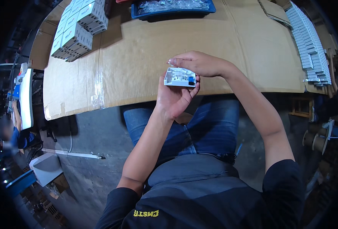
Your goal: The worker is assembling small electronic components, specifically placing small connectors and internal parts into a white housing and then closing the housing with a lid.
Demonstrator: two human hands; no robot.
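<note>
A small white box (pixel 180 83) rests in my left hand (pixel 173 100), whose fingers and thumb wrap its sides from below. The box is open at the top, and something clear and shiny shows inside. A small blue patch (pixel 191 79) marks its right corner. Just beyond the box's far edge is my right hand (pixel 202 63), bent over with its fingers close together and pointing left. At its fingertips sits a tiny pale, shiny bit (pixel 171 61), too small to name. Whether the right hand touches the box is hidden.
Cardboard covers the table (pixel 146 49). Stacked white boxes (pixel 77 32) stand at the far left. A blue tray (pixel 173 15) of clear plastic packets lies at the far middle. Rows of white boxes (pixel 308 44) line the right side. Another person (pixel 20 126) works at far left.
</note>
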